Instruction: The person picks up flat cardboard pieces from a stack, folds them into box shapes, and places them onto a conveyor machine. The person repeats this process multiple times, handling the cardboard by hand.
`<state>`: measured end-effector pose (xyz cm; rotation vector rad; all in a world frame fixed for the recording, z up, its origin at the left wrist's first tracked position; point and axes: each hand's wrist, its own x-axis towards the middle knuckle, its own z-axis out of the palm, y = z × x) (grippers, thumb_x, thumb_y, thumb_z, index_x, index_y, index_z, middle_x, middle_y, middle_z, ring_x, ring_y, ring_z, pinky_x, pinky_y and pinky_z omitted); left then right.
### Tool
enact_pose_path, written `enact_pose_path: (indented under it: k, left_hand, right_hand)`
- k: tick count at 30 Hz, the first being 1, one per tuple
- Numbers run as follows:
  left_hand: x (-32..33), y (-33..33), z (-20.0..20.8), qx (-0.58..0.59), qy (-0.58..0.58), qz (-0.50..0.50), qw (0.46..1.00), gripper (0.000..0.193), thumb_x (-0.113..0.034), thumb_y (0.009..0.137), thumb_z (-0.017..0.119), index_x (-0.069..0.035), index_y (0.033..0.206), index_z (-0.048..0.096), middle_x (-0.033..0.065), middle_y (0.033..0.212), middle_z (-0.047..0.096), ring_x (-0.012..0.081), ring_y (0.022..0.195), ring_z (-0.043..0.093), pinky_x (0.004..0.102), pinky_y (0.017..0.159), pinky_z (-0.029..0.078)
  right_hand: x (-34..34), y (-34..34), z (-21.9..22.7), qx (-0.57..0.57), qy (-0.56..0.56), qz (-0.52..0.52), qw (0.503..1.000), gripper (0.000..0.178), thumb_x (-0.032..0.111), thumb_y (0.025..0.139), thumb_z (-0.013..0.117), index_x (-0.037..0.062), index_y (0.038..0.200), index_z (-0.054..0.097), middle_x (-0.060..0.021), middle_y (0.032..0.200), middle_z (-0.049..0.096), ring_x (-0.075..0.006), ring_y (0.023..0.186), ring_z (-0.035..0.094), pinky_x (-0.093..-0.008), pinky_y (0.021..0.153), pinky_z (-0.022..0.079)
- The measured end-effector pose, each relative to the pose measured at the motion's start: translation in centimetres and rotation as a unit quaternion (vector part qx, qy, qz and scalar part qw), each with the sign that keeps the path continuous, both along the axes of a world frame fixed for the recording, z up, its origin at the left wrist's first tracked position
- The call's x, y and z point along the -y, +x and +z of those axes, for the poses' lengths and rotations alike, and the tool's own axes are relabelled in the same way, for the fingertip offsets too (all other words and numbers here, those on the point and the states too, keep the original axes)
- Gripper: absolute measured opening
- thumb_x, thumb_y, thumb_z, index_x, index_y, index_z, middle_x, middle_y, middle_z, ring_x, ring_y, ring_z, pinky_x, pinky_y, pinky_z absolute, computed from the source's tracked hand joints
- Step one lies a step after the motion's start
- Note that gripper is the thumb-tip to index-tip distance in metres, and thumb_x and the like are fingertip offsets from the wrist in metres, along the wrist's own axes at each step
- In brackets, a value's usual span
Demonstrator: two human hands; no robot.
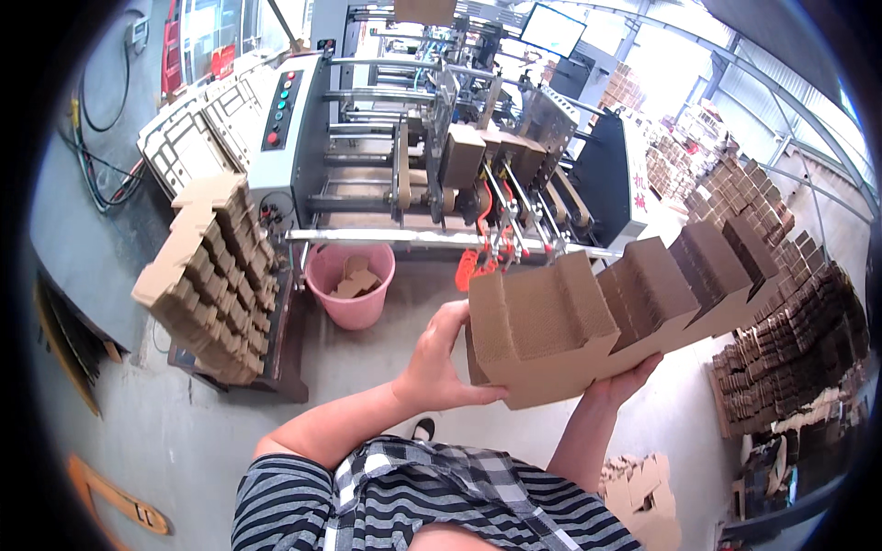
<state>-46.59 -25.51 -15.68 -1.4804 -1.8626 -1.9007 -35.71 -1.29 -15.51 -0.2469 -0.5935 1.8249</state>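
Between my hands is a thick stack of brown die-cut cardboard blanks (551, 317), tilted, with its notched edges making steps toward the upper right. At the stack's left end, my left hand (441, 363) grips it with the thumb along the lower edge and the fingers around the end. My right hand (625, 381) is under the middle of the stack, its fingers curled against the bottom and partly hidden by the cardboard. Beyond the stack stands a machine with rollers, belts and metal rods (441, 184).
At left, more cardboard blanks (207, 275) are piled on a dark stand (287, 367). A pink bucket (360, 308) holds cardboard scraps below the machine's front rail (404, 239). Tall cardboard piles (790, 340) line the right side. Loose cardboard (643, 496) lies on the floor beside me.
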Motion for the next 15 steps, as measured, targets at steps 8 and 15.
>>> enact_pose_path:
  k: [8, 15]
  left_hand:
    - [-8.7, -10.4, 0.9, -0.002, -0.025, -0.008, 1.0, 0.092, -0.022, 0.057, 0.092, -0.003, 0.131, 0.039, 0.0077, 0.119, 0.051, 0.0169, 0.112, 0.051, 0.0314, 0.096, 0.04]
    - [-12.2, -17.6, -0.4, 0.14, -0.011, -0.037, 0.989, 0.091, -0.028, 0.058, 0.088, -0.001, 0.132, 0.042, 0.0104, 0.119, 0.054, 0.0217, 0.111, 0.053, 0.036, 0.099, 0.04]
  right_hand:
    - [-8.2, -9.1, -1.8, 0.0, -0.007, 0.038, 0.999, 0.066, 0.054, 0.092, 0.049, 0.0117, 0.141, 0.037, -0.0077, 0.141, 0.044, -0.0284, 0.128, 0.044, -0.046, 0.106, 0.04]
    - [-12.4, -15.7, -2.2, 0.048, 0.051, 0.1, 0.993, 0.062, 0.05, 0.093, 0.051, 0.0089, 0.138, 0.041, -0.0088, 0.138, 0.047, -0.0272, 0.125, 0.048, -0.0435, 0.102, 0.044]
